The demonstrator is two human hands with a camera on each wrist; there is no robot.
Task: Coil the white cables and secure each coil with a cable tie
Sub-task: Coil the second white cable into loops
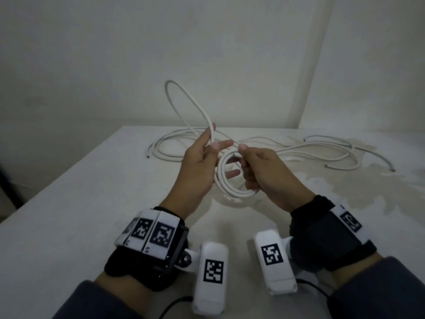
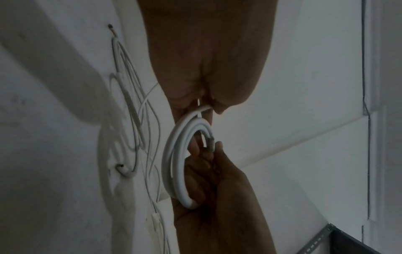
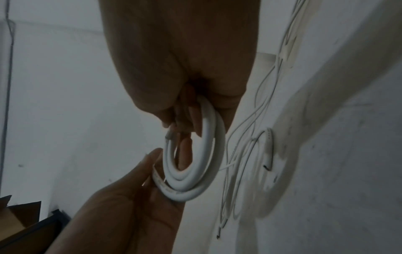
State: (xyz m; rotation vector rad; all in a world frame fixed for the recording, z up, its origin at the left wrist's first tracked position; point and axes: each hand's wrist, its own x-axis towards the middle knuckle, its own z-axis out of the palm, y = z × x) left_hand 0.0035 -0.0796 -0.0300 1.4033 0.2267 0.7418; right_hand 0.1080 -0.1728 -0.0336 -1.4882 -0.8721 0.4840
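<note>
A small coil of white cable [image 1: 226,184] hangs above the table in front of me. My right hand [image 1: 243,157] grips the coil's right side, fingers curled through it and thumb on top. My left hand [image 1: 217,137] pinches the free strand between thumb and forefinger, just left of the coil. Its lower fingers reach behind the coil. From that pinch a long loose loop [image 1: 184,97] rises into the air and falls back to the table. The left wrist view shows the coil [image 2: 174,163] with several turns; the right wrist view shows the coil [image 3: 208,165] between both hands.
More loose white cables [image 1: 299,150] sprawl across the back of the white table [image 1: 80,203], their cut ends lying at the left and right. Walls meet in a corner behind. A stained patch [image 1: 368,185] marks the table's right side.
</note>
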